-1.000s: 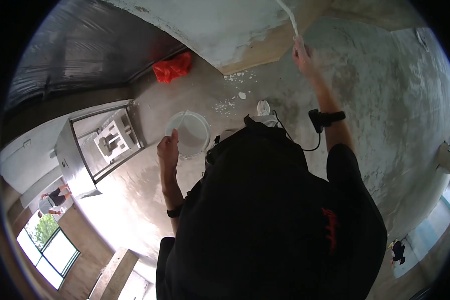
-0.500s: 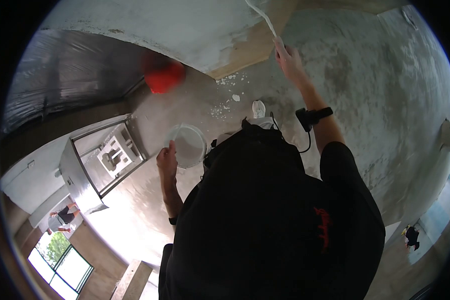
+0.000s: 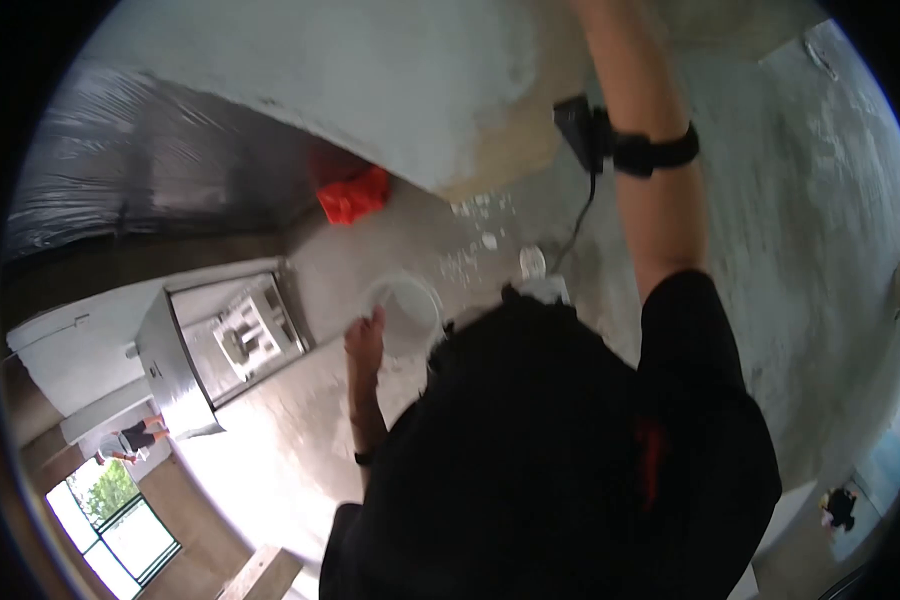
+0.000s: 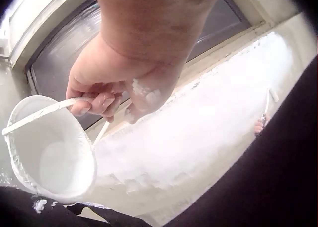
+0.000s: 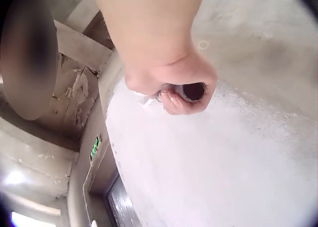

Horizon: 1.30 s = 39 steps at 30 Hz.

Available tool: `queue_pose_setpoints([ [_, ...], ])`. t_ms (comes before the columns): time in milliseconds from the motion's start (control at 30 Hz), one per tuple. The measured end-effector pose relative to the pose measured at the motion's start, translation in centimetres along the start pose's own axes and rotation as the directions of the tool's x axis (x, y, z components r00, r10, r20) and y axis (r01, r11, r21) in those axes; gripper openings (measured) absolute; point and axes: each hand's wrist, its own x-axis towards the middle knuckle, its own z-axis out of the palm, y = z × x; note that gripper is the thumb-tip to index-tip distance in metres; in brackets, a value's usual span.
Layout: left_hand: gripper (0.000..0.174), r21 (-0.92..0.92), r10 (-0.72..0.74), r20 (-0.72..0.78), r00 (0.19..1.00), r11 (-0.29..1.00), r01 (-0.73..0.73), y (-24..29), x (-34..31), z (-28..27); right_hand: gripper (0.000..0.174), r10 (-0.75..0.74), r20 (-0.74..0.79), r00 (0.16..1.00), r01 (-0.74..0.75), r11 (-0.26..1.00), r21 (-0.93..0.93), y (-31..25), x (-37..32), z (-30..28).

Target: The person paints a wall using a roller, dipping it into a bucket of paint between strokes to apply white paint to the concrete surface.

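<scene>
My left hand (image 3: 364, 342) (image 4: 129, 88) has its fingers curled round the white handle (image 4: 42, 115) of a white bucket (image 4: 52, 157); in the head view the bucket (image 3: 432, 300) hangs beside that hand. My right hand (image 5: 174, 85) grips a round handle with a dark, hollow end (image 5: 193, 91), close to a white-coated wall (image 5: 213, 162). At the right of the left wrist view, this hand (image 4: 260, 124) appears small, holding a thin rod with a white roller (image 4: 274, 95) against the wall. In the head view my right hand is cut off at the top edge.
A red bag (image 3: 354, 195) and white flecks (image 3: 488, 241) lie on the floor. Dark plastic sheeting (image 3: 210, 160) is at the upper left. A white stool-like object (image 3: 253, 335) stands in a doorway. Another person (image 3: 130, 440) is far off at left.
My right arm has reached up and forward, taking its hand to the head view's top edge. The white rod has left that view. My left hand still holds the bucket.
</scene>
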Motion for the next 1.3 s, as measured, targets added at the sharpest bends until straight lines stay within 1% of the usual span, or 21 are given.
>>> queue_pose_setpoints([
  [67, 0.050, 0.064, 0.071, -0.053, 0.996, 0.996, -0.068, -1.3, 0.6, 0.9, 0.042, 0.268, -0.091, 0.959, -0.280, 0.944, -0.175, -0.3, 0.5, 0.8],
  [100, 0.049, 0.060, 0.098, -0.066, 0.993, 0.994, -0.094, -2.0, 0.8, 1.4, 0.047, 0.000, -0.072, 0.997, -0.018, 0.969, -0.246, 2.1, 0.2, 1.1],
  [167, 0.047, -0.010, 0.062, -0.067, 0.996, 0.998, -0.063, 0.7, -0.7, 0.8, 0.048, -0.079, -0.074, 0.994, 0.063, 0.978, -0.201, 7.4, -0.4, 1.5],
  [200, 0.046, -0.039, 0.041, -0.060, 0.997, 0.998, -0.043, -1.1, 0.3, 1.6, 0.045, 0.125, -0.080, 0.989, -0.131, 0.988, -0.077, 8.9, -1.6, 1.7],
  [233, 0.047, -0.048, 0.028, -0.042, 0.999, 0.998, -0.030, -0.3, -0.1, 1.3, 0.048, 0.101, -0.092, 0.991, -0.106, 0.993, -0.047, 10.1, -2.9, 1.8],
  [300, 0.048, -0.073, -0.026, -0.026, 0.999, 0.997, 0.024, 0.0, -0.1, 1.2, 0.048, 0.187, -0.117, 0.975, -0.197, 0.977, -0.081, 10.8, -6.0, 1.6],
  [367, 0.048, -0.083, -0.049, -0.031, 0.998, 0.995, 0.047, 0.5, -0.2, 1.1, 0.047, 0.227, -0.104, 0.968, -0.236, 0.969, -0.078, 15.0, -9.0, 1.2],
  [433, 0.049, -0.110, -0.102, -0.017, 0.995, 0.989, 0.100, 0.7, -0.5, 1.0, 0.045, 0.361, -0.102, 0.927, -0.367, 0.929, -0.041, 17.8, -12.5, 0.7],
  [500, 0.049, -0.108, -0.080, -0.045, 0.996, 0.991, 0.074, 0.9, -0.6, 1.0, 0.044, 0.352, -0.135, 0.926, -0.365, 0.927, -0.085, 21.0, -16.0, 0.4],
  [567, 0.049, -0.102, -0.061, -0.073, 0.995, 0.993, 0.053, 0.4, -0.5, 1.1, 0.043, 0.484, -0.112, 0.868, -0.479, 0.875, 0.069, 23.3, -19.3, 0.2],
  [700, 0.049, -0.098, -0.079, -0.095, 0.992, 0.993, 0.070, -0.2, 0.2, 1.1, 0.048, 0.589, -0.140, 0.796, -0.600, 0.799, -0.044, 25.0, -24.0, -0.9],
  [767, 0.049, -0.109, -0.085, -0.103, 0.991, 0.991, 0.074, -0.3, 0.4, 0.9, 0.049, 0.594, -0.175, 0.785, -0.615, 0.780, -0.110, 29.3, -27.2, -1.6],
  [833, 0.050, -0.121, 0.025, -0.139, 0.990, 0.992, -0.042, -0.8, 0.8, 0.7, 0.051, 0.608, -0.207, 0.767, -0.640, 0.748, -0.174, 30.0, -28.7, -2.1],
  [900, 0.050, -0.131, 0.017, -0.138, 0.990, 0.991, -0.035, -0.3, 0.9, 0.2, 0.054, 0.740, -0.250, 0.625, -0.781, 0.598, -0.180, 28.3, -29.6, -3.4],
  [967, 0.050, -0.146, 0.009, -0.133, 0.991, 0.989, -0.028, 0.5, 0.8, -0.2, 0.053, 0.775, -0.265, 0.574, -0.816, 0.511, -0.270, 27.5, -31.0, -5.5],
  [1033, 0.051, -0.090, 0.099, -0.151, 0.984, 0.990, -0.113, 0.8, 0.6, -0.6, 0.054, 0.739, -0.275, 0.615, -0.786, 0.546, -0.290, 33.8, -36.7, -10.2],
  [1100, 0.051, -0.115, 0.116, -0.156, 0.981, 0.984, -0.135, 0.5, 1.0, -0.6, 0.051, 0.675, -0.276, 0.685, -0.718, 0.559, -0.415, 30.5, -38.4, -14.9],
  [1167, 0.052, -0.139, 0.142, -0.157, 0.977, 0.977, -0.164, -0.2, 1.5, -0.6, 0.052, 0.733, -0.302, 0.610, -0.739, 0.388, -0.551, 22.8, -37.6, -18.1],
  [1233, 0.051, -0.136, 0.144, -0.138, 0.980, 0.977, -0.163, -0.7, 2.2, -0.3, 0.052, 0.778, -0.406, 0.480, -0.836, 0.264, -0.482, 19.0, -39.4, -22.0],
  [1267, 0.051, -0.151, 0.139, -0.143, 0.980, 0.975, -0.160, -1.0, 2.3, -0.1, 0.054, 0.761, -0.383, 0.524, -0.803, 0.292, -0.520, 17.6, -41.0, -24.8],
  [1300, 0.050, -0.120, 0.151, -0.140, 0.978, 0.978, -0.169, -1.2, 2.6, 0.3, 0.055, 0.702, -0.349, 0.620, -0.691, 0.278, -0.667, 15.1, -42.0, -27.0],
])
